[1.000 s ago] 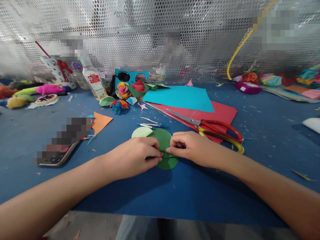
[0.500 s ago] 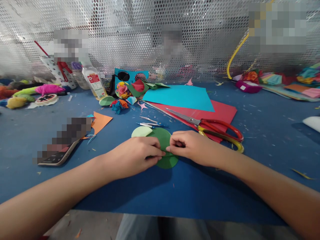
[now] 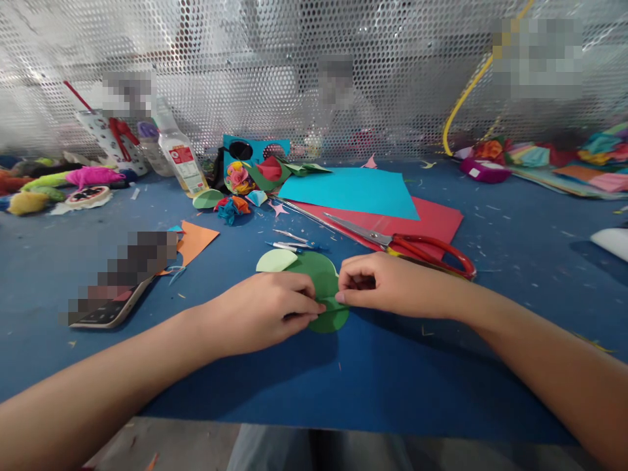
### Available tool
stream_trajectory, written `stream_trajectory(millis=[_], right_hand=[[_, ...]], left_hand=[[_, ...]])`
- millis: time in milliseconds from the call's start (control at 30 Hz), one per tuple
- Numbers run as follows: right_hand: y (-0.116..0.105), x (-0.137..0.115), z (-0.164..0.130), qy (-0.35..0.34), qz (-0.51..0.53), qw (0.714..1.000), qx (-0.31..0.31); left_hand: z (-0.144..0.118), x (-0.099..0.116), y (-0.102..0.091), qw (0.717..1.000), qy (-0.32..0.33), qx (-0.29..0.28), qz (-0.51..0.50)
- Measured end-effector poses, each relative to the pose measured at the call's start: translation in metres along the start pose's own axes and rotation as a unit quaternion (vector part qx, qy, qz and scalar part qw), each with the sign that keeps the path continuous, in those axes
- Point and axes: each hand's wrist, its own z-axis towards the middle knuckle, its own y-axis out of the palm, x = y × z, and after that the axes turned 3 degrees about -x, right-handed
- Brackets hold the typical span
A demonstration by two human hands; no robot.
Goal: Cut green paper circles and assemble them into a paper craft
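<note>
Green paper circles (image 3: 316, 269) lie on the blue table in front of me, with a fold or seam running across between my hands. My left hand (image 3: 277, 306) pinches the paper at its left side, thumb and fingers closed together. At the right edge, my right hand (image 3: 370, 281) has its thumb and fingertips closed on the same paper. A pale green half-round paper (image 3: 276, 260) sticks out at the upper left. Just beyond lie blue-and-white pens or slim tools (image 3: 289, 246). Scissors (image 3: 375, 239) with red and yellow handles lie open, partly hidden behind my right hand.
Blue card (image 3: 358, 190) and red card (image 3: 436, 222) lie beyond the hands. A phone (image 3: 122, 288) rests at left beside orange paper (image 3: 196, 242). A glue bottle (image 3: 181, 160) and a cup (image 3: 105, 140) stand near the perforated metal screen (image 3: 392, 85). Paper flowers (image 3: 239, 176) lie nearby.
My right hand has slid slightly to the right along the paper, covering more of the scissors' yellow handle. My left hand stays on the green paper.
</note>
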Motion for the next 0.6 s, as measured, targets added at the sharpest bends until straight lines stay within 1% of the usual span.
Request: stream_trajectory(millis=[100, 333, 600], right_hand=[[-0.001, -0.002, -0.001, 0.007, -0.003, 1.0, 0.005], [0.006, -0.001, 0.003, -0.006, -0.029, 0.999, 0.023], [0.01, -0.001, 0.006, -0.002, -0.031, 0.999, 0.036]], left_hand=[[0.0, 0.0, 0.001, 1.0, -0.004, 0.0, 0.007], [-0.001, 0.001, 0.001, 1.0, -0.003, -0.001, 0.011], [0.0, 0.0, 0.002, 1.0, -0.009, -0.001, 0.016]])
